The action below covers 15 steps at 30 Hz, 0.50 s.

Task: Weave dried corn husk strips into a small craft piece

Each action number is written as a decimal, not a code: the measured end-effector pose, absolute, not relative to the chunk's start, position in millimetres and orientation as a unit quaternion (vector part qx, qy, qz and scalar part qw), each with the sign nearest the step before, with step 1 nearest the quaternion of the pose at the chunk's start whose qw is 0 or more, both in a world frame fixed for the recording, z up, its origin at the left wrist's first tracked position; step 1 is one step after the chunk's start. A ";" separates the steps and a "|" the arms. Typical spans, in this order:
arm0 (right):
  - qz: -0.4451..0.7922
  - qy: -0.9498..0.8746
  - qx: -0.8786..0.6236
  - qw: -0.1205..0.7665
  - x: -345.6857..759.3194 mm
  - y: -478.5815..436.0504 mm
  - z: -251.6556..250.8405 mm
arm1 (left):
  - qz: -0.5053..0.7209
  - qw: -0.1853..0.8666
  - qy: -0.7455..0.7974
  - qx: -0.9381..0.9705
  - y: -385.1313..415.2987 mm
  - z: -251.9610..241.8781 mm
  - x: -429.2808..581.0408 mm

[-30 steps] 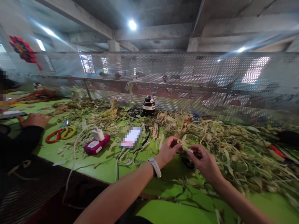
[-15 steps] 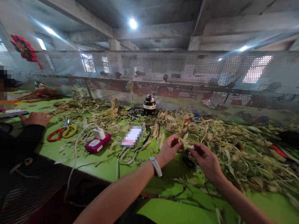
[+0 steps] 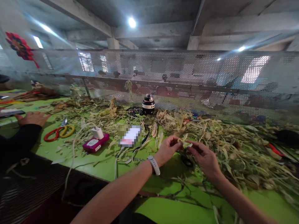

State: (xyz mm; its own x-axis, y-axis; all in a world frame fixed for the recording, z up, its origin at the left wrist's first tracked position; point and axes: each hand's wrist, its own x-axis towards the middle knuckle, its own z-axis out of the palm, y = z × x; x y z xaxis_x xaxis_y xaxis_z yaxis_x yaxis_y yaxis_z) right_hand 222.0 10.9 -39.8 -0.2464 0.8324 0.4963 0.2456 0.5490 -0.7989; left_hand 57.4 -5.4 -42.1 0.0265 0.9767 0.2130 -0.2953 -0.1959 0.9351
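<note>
Green counter (image 3: pixel 168 214) runs across my whole view. At far left a co-worker's hand (image 3: pixel 32 118) lies flat on it, coming out of a black sleeve, well apart from my person's hands. Next come red and yellow scissors (image 3: pixel 59 132), lying flat. After them is a pink box (image 3: pixel 94 145) with a white charger (image 3: pixel 98 133) on top. A phone (image 3: pixel 130 136) lies just right of the box, and behind it, near the mesh wall (image 3: pixel 163 71), stands a black jar (image 3: pixel 148 105).

Then comes the left hand (image 3: pixel 167 151), with a white band (image 3: pixel 153 165) on the wrist. Its thumb and fingers (image 3: pixel 175 140) are clenched in a pinch on one end of a pale husk strip (image 3: pixel 185 143). The right hand (image 3: pixel 205 160) pinches the other end with its fingertips. The strip is in the air between the two hands, a little above the counter, at the near edge of the big husk pile (image 3: pixel 235 146) that covers the right side.

I judge the step as working one strip between both pinches; what exactly is done to it is too small to tell. A further move calls for firm pinches and small, even force, because the strip looks thin and dry. Its long axis goes about left to right across my view, the right end slightly lower.
</note>
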 end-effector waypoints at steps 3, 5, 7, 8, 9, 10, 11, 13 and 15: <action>0.349 -0.701 -0.371 0.499 219.7 9.5 -40.0 | 0.610 0.527 0.348 0.479 -5.3 -41.9 58.2; 0.351 -0.701 -0.368 0.501 219.1 8.6 -39.6 | 0.613 0.527 0.347 0.476 -5.0 -41.9 58.9; 0.316 -0.719 -0.363 0.502 219.8 7.9 -38.8 | 0.615 0.528 0.348 0.471 -4.6 -41.9 59.3; 0.287 -0.733 -0.359 0.502 220.5 7.6 -38.2 | 0.615 0.528 0.349 0.469 -4.5 -41.8 59.4; 0.253 -0.748 -0.353 0.502 221.2 7.2 -37.4 | 0.616 0.529 0.350 0.467 -4.5 -41.5 59.3; 0.219 -0.762 -0.346 0.501 221.7 6.6 -36.5 | 0.616 0.530 0.350 0.466 -4.7 -41.1 59.1; 0.191 -0.774 -0.338 0.501 222.0 5.9 -35.5 | 0.616 0.532 0.349 0.465 -4.9 -40.7 58.9; 0.161 -0.789 -0.316 0.501 221.8 3.9 -33.4 | 0.615 0.539 0.345 0.460 -5.6 -39.6 58.5; 0.155 -0.798 -0.296 0.501 220.8 1.6 -31.5 | 0.613 0.547 0.344 0.455 -6.3 -38.7 58.4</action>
State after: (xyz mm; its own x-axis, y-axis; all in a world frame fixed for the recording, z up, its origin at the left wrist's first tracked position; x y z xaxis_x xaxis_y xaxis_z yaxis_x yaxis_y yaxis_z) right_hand 220.8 1.6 -31.5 -0.3221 0.6273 0.7090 0.3173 0.7772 -0.5435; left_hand 58.4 -6.3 -38.7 0.0125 0.9833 0.1817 -0.3578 -0.1653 0.9191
